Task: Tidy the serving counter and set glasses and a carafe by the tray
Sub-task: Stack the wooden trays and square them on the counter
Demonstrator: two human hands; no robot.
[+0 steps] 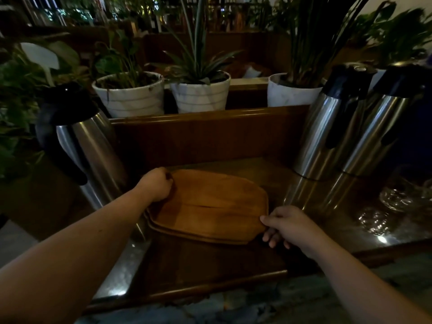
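A brown wooden tray (210, 206), seemingly stacked on another one, lies in the middle of the dark wooden counter (210, 265). My left hand (156, 184) grips its far left edge. My right hand (284, 226) pinches its near right corner between thumb and fingers. A steel carafe with a black lid and handle (88, 146) stands just left of the tray. Two taller steel carafes (332, 127) (378, 134) stand at the right. Clear glasses (402, 195) sit dimly at the far right of the counter.
Three white plant pots (131, 94) (201, 93) (289, 92) stand on a ledge behind the counter's raised back wall (205, 134). Leafy plants fill the left side and background. A stone floor (257, 307) shows below the counter's front edge.
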